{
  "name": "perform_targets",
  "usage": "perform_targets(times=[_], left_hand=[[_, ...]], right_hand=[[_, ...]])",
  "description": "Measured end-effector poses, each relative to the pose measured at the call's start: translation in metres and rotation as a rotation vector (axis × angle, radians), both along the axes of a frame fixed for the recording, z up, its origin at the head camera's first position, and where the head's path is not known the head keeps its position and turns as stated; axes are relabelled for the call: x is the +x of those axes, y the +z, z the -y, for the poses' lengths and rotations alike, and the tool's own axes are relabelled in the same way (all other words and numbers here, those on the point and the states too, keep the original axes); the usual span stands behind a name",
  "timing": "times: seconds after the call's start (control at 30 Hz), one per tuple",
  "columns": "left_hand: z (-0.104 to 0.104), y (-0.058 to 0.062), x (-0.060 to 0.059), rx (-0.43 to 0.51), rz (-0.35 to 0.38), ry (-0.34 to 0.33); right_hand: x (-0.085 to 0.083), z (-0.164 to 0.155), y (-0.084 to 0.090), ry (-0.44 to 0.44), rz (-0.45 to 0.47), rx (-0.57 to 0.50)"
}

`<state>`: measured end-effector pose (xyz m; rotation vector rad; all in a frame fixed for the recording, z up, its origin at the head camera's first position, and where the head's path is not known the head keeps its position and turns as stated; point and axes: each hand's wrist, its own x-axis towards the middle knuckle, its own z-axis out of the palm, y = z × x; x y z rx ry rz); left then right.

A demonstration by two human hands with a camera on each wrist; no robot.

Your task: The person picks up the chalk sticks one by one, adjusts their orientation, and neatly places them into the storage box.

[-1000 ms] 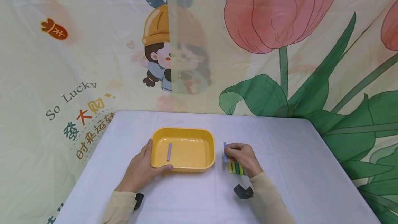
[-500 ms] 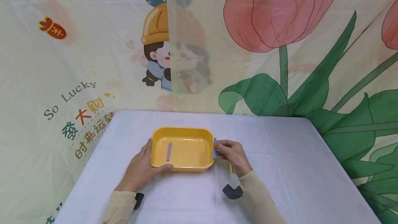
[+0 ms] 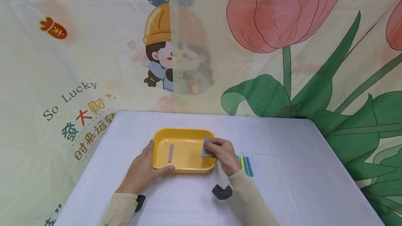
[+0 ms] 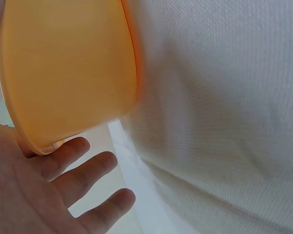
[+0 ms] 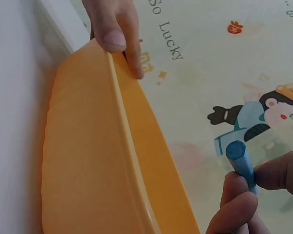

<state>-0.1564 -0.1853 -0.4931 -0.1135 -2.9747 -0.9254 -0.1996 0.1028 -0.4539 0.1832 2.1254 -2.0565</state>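
My left hand (image 3: 141, 170) grips the near left corner of a yellow tray (image 3: 191, 171), its thumb over the front rim and the index finger along the left side. In the left wrist view, the other fingers (image 4: 83, 180) spread out below the rim. My right hand (image 3: 223, 154) pinches a slim, round blue stick (image 5: 241, 158) between thumb and fingers. Seen from the head, this stick hangs upright-looking over the tray's right end. One purple stick (image 3: 171, 153) lies inside the tray, toward its left.
Right of the tray, several green, yellow and blue sticks (image 3: 246, 166) lie side by side on the white-covered table (image 3: 301, 170), partly hidden by my right hand. A printed cloth (image 3: 194, 44) hangs behind the table. Each wrist carries a black band or mount.
My right hand has carried the blue stick leftward from beside the row of sticks, past the tray's right rim, to over the tray. The left hand and the tray have stayed in place.
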Motion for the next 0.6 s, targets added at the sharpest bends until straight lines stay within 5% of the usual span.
perform_targets(times=[0.6], left_hand=[[0.001, -0.003, -0.002, 0.007, 0.007, 0.005]], right_hand=[[-0.012, 0.048, -0.007, 0.059, -0.006, -0.055]])
